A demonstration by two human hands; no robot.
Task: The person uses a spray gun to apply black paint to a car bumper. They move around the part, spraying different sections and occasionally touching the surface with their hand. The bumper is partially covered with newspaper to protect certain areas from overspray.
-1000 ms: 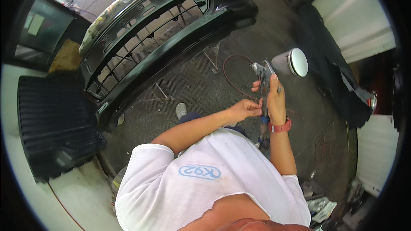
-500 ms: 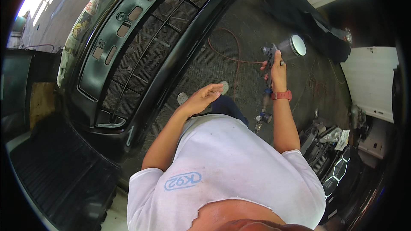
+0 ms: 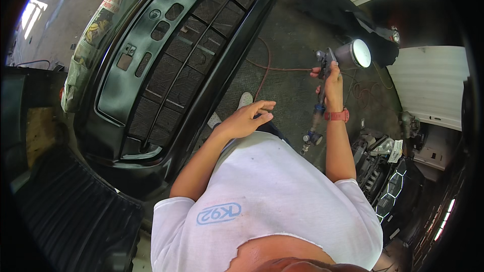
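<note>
Right hand (image 3: 333, 84) wrapped round spray gun (image 3: 325, 62), apart from black bumper (image 3: 120, 89); left hand (image 3: 248, 121) empty, loosely spread. No mist visible; finish stage unclear.

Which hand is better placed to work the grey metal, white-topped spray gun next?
Probably the person's right hand: its grip is closed around the grey metal spray gun. The left hand holds nothing, fingers loosely extended, though it appears nearer the long, glossy black car bumper.
</note>
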